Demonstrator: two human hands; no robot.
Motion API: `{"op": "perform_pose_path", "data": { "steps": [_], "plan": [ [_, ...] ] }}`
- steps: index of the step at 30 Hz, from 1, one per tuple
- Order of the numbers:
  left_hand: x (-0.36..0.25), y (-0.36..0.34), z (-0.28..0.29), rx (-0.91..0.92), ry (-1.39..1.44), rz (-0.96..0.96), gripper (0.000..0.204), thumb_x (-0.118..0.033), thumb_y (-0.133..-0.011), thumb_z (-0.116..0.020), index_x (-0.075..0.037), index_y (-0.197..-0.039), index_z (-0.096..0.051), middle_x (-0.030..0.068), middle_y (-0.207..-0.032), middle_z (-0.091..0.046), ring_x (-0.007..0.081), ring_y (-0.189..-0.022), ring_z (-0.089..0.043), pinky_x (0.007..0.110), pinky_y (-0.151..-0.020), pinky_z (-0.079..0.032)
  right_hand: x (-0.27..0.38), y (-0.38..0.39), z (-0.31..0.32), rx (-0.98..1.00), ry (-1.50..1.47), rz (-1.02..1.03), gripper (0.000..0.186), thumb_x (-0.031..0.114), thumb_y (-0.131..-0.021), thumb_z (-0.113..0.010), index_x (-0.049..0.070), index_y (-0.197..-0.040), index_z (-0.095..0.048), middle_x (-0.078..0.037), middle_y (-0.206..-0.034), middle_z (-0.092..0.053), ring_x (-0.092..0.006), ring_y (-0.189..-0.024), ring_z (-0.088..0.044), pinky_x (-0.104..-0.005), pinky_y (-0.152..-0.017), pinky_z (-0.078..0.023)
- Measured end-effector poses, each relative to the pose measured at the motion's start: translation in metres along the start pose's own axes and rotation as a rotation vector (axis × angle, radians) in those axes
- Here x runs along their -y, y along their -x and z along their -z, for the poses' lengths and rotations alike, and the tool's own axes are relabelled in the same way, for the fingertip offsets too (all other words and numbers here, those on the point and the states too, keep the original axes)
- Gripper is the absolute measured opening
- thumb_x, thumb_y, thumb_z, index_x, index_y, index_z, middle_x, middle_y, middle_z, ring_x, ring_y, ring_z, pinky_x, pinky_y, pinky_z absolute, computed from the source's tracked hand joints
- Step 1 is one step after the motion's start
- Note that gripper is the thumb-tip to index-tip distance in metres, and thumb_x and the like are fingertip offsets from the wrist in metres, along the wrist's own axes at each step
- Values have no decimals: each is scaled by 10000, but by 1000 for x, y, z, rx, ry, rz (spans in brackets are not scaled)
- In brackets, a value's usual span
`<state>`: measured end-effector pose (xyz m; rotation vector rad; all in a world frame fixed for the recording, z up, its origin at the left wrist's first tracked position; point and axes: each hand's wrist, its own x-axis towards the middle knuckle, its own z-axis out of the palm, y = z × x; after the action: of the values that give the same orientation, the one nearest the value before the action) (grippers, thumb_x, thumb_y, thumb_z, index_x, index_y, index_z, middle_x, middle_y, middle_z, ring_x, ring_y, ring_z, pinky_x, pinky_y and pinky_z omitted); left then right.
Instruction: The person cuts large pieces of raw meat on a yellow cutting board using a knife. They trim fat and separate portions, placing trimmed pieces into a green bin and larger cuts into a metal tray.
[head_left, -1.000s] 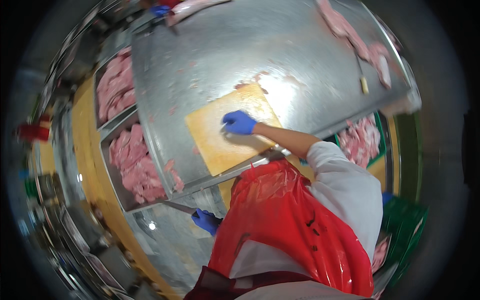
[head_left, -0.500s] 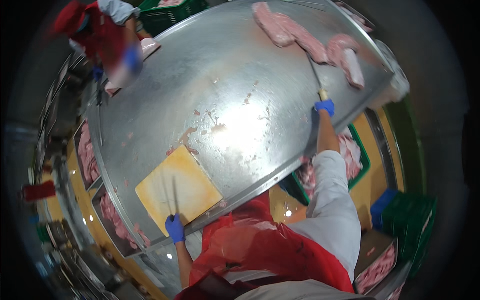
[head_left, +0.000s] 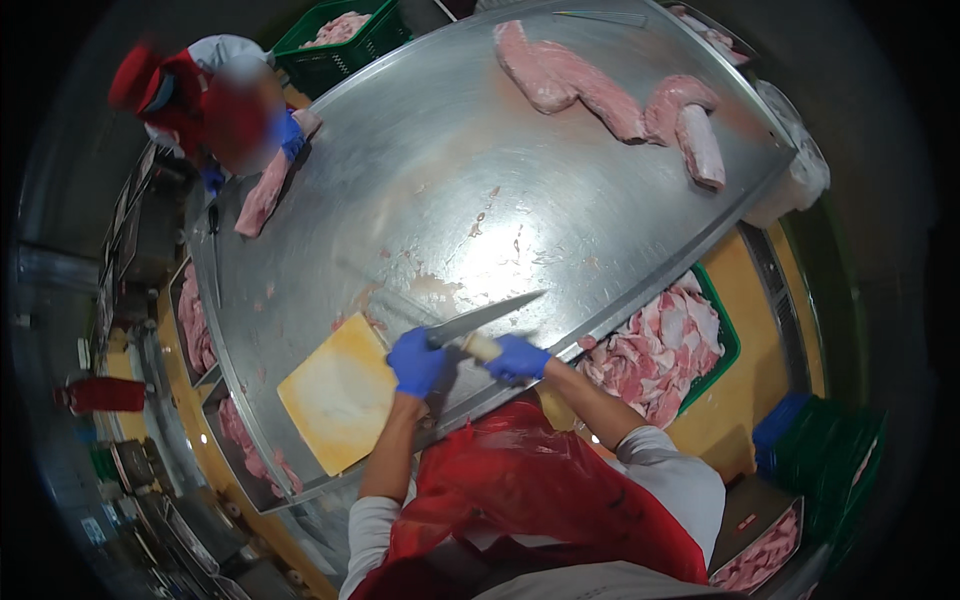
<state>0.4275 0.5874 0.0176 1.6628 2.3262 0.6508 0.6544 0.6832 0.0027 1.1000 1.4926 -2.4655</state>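
My left hand (head_left: pixel 415 362), blue-gloved, is closed around the dark handle of a knife whose long blade (head_left: pixel 490 312) points rightward over the steel table (head_left: pixel 350 170). Beside it, my right hand (head_left: pixel 515 358), also gloved in blue, grips the cream handle (head_left: pixel 480 347) of a sharpening steel, its long rod blurred and pointing up-left across the knife. Below and left of both hands lies a yellowed cutting board (head_left: pixel 330 400). Long pink meat pieces (head_left: pixel 600 100) lie at the table's upper right.
A co-worker (head_left: pixel 190 100) in red handles meat (head_left: pixel 262 200) at upper left, near another knife (head_left: pixel 213 230). Meat trimmings fill a green crate (head_left: pixel 725 340) at right; metal trays (head_left: pixel 225 450) of meat line the left edge. Stacked crates (head_left: pixel 820 460) stand at lower right.
My right hand reached out to the cream-handled tool and has carried it back to the middle. My left hand, with the knife, has risen rightward to meet it.
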Motion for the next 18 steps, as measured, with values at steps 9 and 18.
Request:
{"op": "perform_pose_path", "data": {
  "steps": [9, 18],
  "plan": [
    [173, 85, 95, -488, 223, 223, 213, -144, -889, -595, 19, -752, -586, 145, -618, -590, 249, -526, -487, 410, -557, -417, 58, 30, -107, 21, 200, 150, 137, 123, -727, -721, 26, -807, -668, -36, -648, -645, -112, -536, -593, -279, -500, -477],
    [317, 133, 126, -174, 4, 669, 294, -175, -882, -555, 65, -777, -689, 167, -600, -658, 244, -479, -572, 430, -467, -416, 68, 39, -182, 54, 330, 188, 142, 117, -707, -703, 23, -808, -668, -59, -663, -658, -127, -554, -602, -300, -515, -484]
  ]
}}
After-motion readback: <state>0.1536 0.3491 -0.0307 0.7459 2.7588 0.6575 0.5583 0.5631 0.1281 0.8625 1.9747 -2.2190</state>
